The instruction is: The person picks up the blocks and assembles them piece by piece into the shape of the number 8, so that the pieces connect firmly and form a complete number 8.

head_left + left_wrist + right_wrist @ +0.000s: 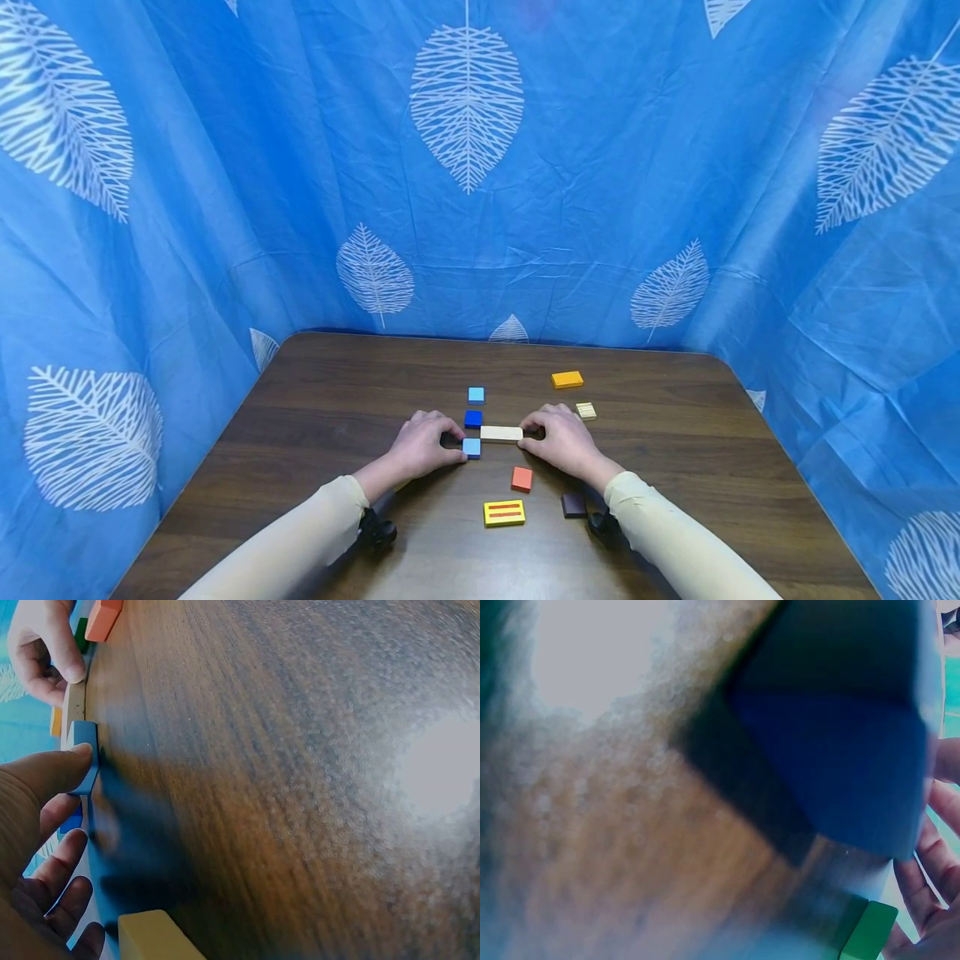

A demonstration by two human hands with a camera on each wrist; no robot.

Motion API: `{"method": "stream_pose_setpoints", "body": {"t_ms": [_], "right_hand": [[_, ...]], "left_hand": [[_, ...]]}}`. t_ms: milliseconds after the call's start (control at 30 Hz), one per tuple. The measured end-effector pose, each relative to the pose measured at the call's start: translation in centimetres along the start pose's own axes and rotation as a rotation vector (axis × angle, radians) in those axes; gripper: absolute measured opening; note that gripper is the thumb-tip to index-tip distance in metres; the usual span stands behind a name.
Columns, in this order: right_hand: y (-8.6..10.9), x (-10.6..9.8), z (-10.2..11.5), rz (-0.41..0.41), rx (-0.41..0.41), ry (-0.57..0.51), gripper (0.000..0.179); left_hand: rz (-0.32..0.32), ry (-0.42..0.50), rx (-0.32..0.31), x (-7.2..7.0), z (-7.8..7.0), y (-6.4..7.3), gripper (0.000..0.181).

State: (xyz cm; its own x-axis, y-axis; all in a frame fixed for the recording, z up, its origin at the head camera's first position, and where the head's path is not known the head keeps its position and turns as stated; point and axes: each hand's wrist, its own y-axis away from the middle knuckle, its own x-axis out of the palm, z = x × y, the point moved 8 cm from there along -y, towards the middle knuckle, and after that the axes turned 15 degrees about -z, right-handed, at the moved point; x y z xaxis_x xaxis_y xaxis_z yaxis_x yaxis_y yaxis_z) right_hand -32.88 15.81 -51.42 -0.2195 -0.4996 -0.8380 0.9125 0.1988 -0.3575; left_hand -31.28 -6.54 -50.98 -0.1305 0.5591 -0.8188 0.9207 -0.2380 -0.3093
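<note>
Left hand (422, 447): its grip pinches the light blue square block (471, 448) by its left side.
Right hand (562, 439): its grip holds the right end of the long pale wooden block (501, 434).
Why: I guess this leaves the inner sides free.
Blocks: between the hands, just beside each other; I can't tell if they touch.

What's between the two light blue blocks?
The dark blue block; the head view shows it between the far light blue block and the near light blue block.
</note>
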Motion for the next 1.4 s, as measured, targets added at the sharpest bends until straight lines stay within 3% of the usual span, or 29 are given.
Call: {"method": "stream_pose_setpoints", "body": {"t_ms": [733, 1400], "right_hand": [[0.04, 0.22, -0.24, -0.003, 0.001, -0.004, 0.018], [0.08, 0.13, -0.21, 0.005, 0.019, -0.009, 0.02]], "left_hand": [[0.025, 0.012, -0.033, 0.21, 0.06, -0.02, 0.027], [0.017, 0.007, -0.022, 0.41, 0.13, -0.07, 0.026]]}}
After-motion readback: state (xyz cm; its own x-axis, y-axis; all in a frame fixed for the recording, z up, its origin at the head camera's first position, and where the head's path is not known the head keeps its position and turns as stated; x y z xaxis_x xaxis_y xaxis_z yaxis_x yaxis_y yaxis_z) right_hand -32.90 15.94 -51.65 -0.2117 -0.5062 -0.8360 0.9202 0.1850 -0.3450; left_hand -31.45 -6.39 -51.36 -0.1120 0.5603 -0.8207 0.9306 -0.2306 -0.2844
